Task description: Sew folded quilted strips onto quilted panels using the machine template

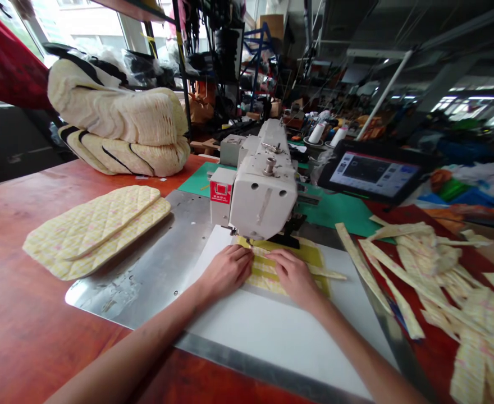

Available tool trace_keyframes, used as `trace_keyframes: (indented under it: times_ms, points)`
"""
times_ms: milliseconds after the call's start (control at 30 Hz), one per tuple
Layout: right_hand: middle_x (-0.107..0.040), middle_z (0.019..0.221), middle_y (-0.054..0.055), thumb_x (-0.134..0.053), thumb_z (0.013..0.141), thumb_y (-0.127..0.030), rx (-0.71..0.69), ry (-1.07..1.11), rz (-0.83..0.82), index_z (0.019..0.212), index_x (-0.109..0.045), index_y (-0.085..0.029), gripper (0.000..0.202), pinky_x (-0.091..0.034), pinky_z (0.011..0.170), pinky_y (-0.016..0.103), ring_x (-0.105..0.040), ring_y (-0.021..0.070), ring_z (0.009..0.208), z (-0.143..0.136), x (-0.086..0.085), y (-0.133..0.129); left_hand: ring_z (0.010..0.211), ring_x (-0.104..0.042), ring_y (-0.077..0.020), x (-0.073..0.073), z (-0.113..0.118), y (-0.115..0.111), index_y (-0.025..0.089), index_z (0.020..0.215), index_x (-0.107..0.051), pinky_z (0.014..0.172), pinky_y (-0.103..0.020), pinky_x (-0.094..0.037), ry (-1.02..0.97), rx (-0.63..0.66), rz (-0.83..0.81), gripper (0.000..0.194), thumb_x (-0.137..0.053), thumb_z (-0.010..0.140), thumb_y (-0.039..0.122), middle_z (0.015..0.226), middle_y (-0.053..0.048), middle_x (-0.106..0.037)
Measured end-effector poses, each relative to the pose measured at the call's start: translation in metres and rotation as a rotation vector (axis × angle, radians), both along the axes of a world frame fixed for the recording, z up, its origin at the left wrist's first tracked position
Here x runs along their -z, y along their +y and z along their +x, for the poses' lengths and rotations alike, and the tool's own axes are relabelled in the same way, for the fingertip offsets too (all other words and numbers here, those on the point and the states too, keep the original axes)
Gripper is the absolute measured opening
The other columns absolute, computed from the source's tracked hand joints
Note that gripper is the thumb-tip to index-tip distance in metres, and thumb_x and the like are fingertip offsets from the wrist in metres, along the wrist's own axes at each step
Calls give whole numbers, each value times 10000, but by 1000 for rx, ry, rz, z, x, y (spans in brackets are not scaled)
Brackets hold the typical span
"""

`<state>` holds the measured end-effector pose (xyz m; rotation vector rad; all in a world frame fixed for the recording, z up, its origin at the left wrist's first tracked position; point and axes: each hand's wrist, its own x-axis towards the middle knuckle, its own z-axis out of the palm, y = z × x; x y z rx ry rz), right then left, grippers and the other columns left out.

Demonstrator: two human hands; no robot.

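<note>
A narrow yellow checked fabric strip (329,273) lies across a yellow-green template (314,255) on a white sheet (272,325), just in front of the sewing machine head (264,193). My left hand (229,266) is closed, its fingertips together at the strip's left end near the needle area. Bent over the same strip, my right hand (293,275) pinches it between thumb and fingers. The strip's free end sticks out to the right past that hand. More checked fabric (268,281) shows in the template between my hands. My fingertips partly hide the strip.
Quilted yellow pads (99,230) lie on the left, partly over the metal plate (146,280). Behind them rises a tall stack of pads (120,123). Loose fabric strips (432,269) are heaped on the right. A control screen (369,171) and thread cones (316,133) stand behind.
</note>
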<state>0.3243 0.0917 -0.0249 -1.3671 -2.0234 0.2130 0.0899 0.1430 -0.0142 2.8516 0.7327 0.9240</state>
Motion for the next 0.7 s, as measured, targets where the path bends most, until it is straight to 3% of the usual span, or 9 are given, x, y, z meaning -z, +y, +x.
trace_keyframes:
  times_ms: [333, 700]
  points:
    - [-725, 1235, 59, -451, 911, -40, -16, -30, 46, 1235, -722, -245, 470, -556, 1027, 384, -693, 218, 1122, 10, 5, 15, 959, -717, -228, 1, -2, 7, 142, 1018, -706, 896, -353, -606, -56, -23, -17, 220, -487, 1008, 167, 1028, -113, -753]
    - [-705, 1278, 49, -448, 910, -29, 0, -24, -3, 1276, -700, -257, 499, -537, 1056, 406, -666, 218, 1172, -14, 0, 8, 1000, -699, -227, 1, -25, -2, 173, 1074, -694, 922, -383, -604, -53, -65, -97, 201, -504, 1009, 186, 1129, -107, -728]
